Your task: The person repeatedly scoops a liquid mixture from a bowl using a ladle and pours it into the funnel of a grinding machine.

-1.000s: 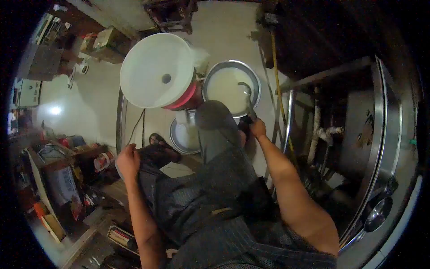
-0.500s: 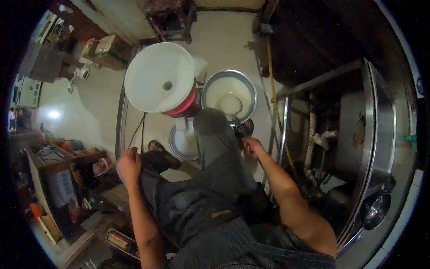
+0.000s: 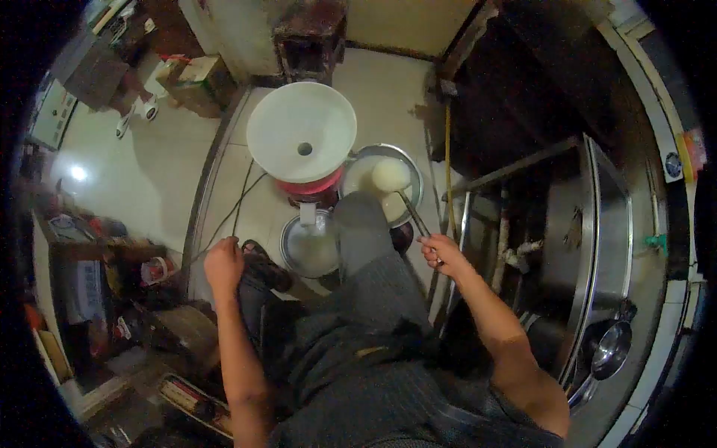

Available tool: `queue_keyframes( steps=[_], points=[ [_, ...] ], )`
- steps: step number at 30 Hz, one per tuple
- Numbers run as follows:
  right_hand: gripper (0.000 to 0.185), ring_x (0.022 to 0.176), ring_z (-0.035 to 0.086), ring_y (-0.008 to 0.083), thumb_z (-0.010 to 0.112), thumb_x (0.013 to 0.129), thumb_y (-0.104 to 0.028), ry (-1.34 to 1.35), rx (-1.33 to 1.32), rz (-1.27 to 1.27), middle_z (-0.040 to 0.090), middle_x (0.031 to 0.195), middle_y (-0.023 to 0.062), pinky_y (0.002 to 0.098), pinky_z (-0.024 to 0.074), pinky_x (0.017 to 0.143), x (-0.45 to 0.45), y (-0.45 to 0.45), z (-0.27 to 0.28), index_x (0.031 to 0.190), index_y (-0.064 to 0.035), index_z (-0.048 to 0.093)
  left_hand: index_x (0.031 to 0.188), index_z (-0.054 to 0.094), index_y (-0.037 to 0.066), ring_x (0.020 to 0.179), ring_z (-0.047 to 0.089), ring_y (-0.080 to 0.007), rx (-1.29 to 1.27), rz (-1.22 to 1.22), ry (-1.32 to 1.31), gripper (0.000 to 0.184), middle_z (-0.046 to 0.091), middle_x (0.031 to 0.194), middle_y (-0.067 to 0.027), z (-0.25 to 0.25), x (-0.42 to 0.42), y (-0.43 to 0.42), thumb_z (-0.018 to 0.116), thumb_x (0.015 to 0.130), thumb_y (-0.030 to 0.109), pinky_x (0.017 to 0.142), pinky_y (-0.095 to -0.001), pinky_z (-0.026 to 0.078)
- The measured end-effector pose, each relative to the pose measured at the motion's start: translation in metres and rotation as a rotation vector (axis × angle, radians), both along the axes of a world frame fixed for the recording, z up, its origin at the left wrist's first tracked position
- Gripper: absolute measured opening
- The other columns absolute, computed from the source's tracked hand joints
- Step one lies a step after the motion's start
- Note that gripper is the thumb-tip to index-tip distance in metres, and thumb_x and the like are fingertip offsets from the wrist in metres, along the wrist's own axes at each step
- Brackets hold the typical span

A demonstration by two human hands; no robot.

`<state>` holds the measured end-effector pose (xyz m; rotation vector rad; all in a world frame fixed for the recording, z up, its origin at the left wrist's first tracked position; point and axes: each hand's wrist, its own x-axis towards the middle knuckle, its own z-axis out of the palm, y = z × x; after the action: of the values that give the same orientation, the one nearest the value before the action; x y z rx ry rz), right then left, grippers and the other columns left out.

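Note:
My right hand (image 3: 442, 254) is closed around the dark handle of a ladle (image 3: 413, 213). The ladle's bowl, heaped with a pale, whitish load (image 3: 390, 175), is over a round metal basin (image 3: 420, 168) holding cream-coloured contents. Left of the basin stands a machine (image 3: 310, 196) with a red body, topped by a wide white hopper (image 3: 265, 127) with a dark hole in its bottom. Beneath its white spout, a second metal basin (image 3: 286, 250) contains something whitish. Near my left knee, my left hand (image 3: 224, 261) is curled into a fist; its palm is hidden.
A metal-framed sink stand (image 3: 590, 246) with pipes stands on the right, with another metal ladle (image 3: 611, 351) beside it. Cluttered shelves (image 3: 97, 254) are at left. A cable (image 3: 246, 196) crosses the tiled floor. A person's feet (image 3: 138, 118) and a cardboard box (image 3: 202, 82) appear at upper left.
My right hand has raised the ladle, and its heaped load now shows above the basin's contents. The camera view has shifted. My left hand stays beside my knee.

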<state>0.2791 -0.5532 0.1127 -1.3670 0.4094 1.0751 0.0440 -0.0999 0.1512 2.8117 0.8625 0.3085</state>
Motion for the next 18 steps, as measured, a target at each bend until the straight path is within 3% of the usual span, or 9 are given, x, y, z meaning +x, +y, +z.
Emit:
queue_keyframes(
  steps=[7, 18],
  points=[
    [0.028, 0.048, 0.037, 0.0052, 0.056, 0.096, -0.017, 0.031, 0.004, 0.028, 0.047, 0.067, -0.0016, 0.0221, 0.0299, 0.043, 0.014, 0.005, 0.085, 0.115, 0.0033, 0.053, 0.088, 0.066, 0.007, 0.078, 0.063, -0.0345, -0.023, -0.021, -0.117, 0.012, 0.066, 0.083, -0.0136, -0.01, -0.007, 0.004, 0.059, 0.081, 0.013, 0.068, -0.0455, 0.05],
    [0.023, 0.045, 0.041, 0.0059, 0.053, 0.096, -0.018, -0.127, -0.014, 0.096, 0.049, 0.067, -0.0006, 0.0242, 0.034, 0.038, 0.016, 0.025, 0.228, 0.106, 0.0029, 0.058, 0.089, 0.069, 0.006, 0.081, 0.065, -0.0342, -0.068, 0.033, -0.106, 0.015, 0.068, 0.086, -0.0146, -0.002, -0.007, 0.002, 0.058, 0.081, 0.011, 0.072, -0.0444, 0.051]
  ],
)
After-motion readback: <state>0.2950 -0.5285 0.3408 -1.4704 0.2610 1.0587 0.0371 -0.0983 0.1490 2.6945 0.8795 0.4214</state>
